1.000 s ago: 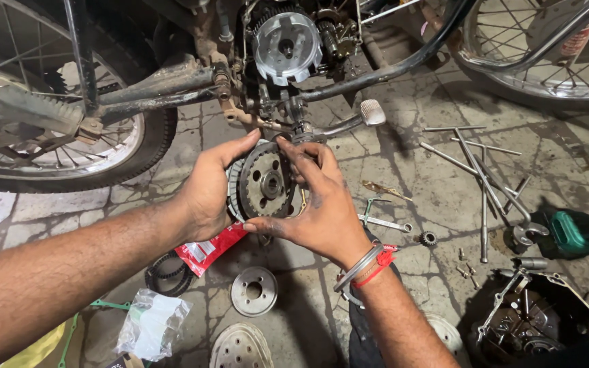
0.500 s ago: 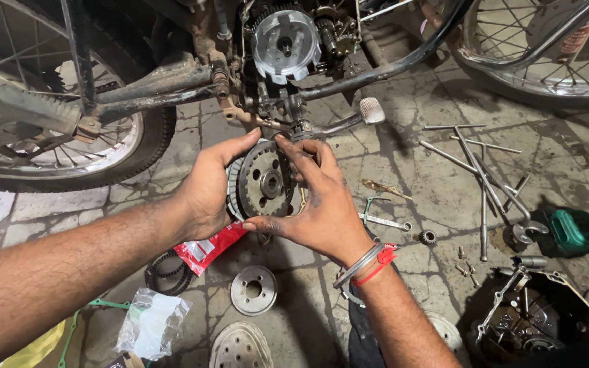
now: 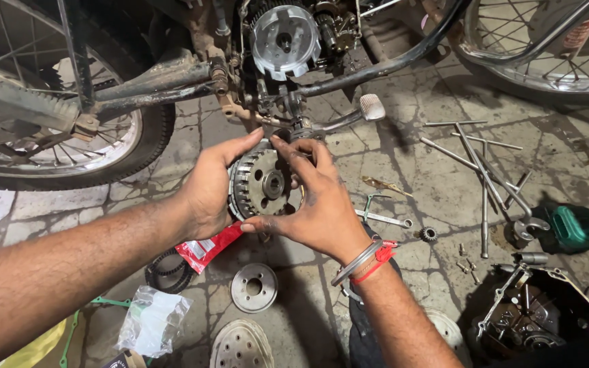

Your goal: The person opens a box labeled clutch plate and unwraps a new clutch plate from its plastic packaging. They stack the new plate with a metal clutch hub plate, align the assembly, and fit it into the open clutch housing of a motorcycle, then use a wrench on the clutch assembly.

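Note:
A round metal clutch assembly [image 3: 265, 182] with holes and toothed plates is held up between both hands in front of a motorcycle. My left hand [image 3: 211, 185] grips its left rim. My right hand [image 3: 318, 197] wraps its right side, fingers over the top edge and thumb under the bottom. Above it, on the open engine, sits a shiny clutch hub [image 3: 286, 41].
On the paved ground lie a round metal disc [image 3: 254, 287], a perforated plate [image 3: 241, 346], a red packet [image 3: 209, 247], a plastic bag [image 3: 153, 319], long bolts and rods [image 3: 475, 160], a spanner [image 3: 383, 217], a small gear [image 3: 429, 234] and an engine cover [image 3: 543, 313]. The rear wheel [image 3: 63, 123] is left.
Both hands keep their hold on the clutch assembly. The view has shifted slightly; the hands and part barely moved.

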